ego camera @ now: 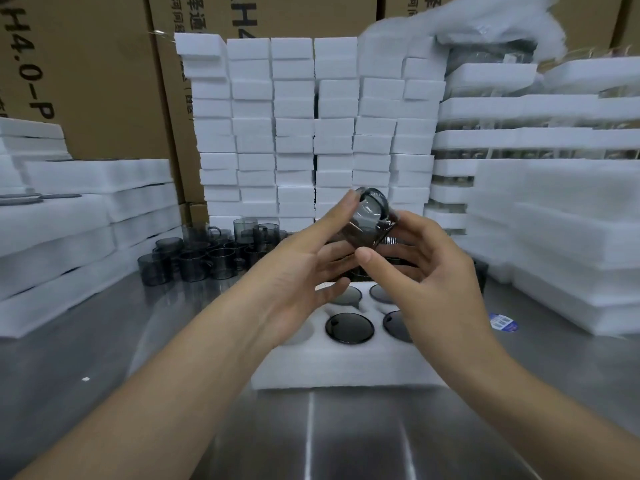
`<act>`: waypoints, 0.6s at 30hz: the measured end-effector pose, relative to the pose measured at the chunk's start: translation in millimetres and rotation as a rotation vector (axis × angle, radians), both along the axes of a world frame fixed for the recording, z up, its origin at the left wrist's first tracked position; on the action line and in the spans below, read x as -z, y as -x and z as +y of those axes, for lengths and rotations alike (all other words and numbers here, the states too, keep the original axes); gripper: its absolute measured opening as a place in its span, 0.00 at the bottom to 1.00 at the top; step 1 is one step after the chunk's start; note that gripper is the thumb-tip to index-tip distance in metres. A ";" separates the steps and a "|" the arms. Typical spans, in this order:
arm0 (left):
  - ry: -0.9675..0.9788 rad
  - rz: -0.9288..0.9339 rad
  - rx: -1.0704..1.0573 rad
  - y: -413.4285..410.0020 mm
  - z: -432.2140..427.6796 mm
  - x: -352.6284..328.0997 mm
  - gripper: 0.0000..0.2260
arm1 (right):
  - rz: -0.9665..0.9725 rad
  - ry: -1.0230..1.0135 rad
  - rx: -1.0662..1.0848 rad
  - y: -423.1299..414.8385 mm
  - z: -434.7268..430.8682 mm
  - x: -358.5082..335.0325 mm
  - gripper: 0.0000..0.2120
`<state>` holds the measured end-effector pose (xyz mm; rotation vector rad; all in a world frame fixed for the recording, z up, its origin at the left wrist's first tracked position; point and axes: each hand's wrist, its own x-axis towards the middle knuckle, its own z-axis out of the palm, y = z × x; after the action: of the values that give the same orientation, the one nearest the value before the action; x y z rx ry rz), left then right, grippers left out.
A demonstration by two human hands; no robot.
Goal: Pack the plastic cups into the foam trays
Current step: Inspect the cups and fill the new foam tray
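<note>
Table: brushed metal, lying under both grips.
Foam tray: white, flat on the table, directly below the grips. It has round pockets, and the near edge is bare.
Seated cups: dark round shapes fill at least four pockets beneath the grips, partly hidden by them.
Right grip: clamped on the held cup, with the thumb pressed on its near wall and the fingers curled round the far side.
Left grip: fingers straight and spread, with the index tip on the held cup's upper rim. It touches the cup without closing round it.
Held cup: smoky grey and see-through, tilted, in the air between the two grips above the tray's far part. Cannot tell which end faces up.
Blue label: flat on the table, right of the right grip, apart from the tray.
Loose cups: grey cluster on the table, left of and beyond the left grip. Some have handles and some sit on top of others.
Foam sheet stacks: piled far left of the grips, with similar piles far right.
Foam block wall: white blocks in tall columns straight beyond the grips.
Cardboard boxes: brown and printed, behind everything.
</note>
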<state>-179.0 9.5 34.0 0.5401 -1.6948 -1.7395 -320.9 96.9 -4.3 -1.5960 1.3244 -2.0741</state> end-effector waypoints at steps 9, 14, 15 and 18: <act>0.148 0.084 -0.024 -1.6 -4.5 1.2 0.24 | -0.406 -0.266 -0.296 -6.3 1.8 -9.2 0.22; 0.209 0.036 -0.115 -0.2 -5.7 3.0 0.26 | -0.372 -0.289 -0.316 -5.6 4.2 -8.5 0.25; 0.208 0.033 -0.130 0.6 -6.1 3.1 0.27 | -0.360 -0.295 -0.311 -6.1 5.1 -9.3 0.25; 0.179 0.045 -0.141 1.9 -6.5 3.6 0.25 | -0.376 -0.342 -0.340 -9.3 6.3 -11.9 0.25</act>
<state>-180.9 3.1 30.4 0.5218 -1.7173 -1.4739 -311.6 103.2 7.6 -1.1271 1.1099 -1.7217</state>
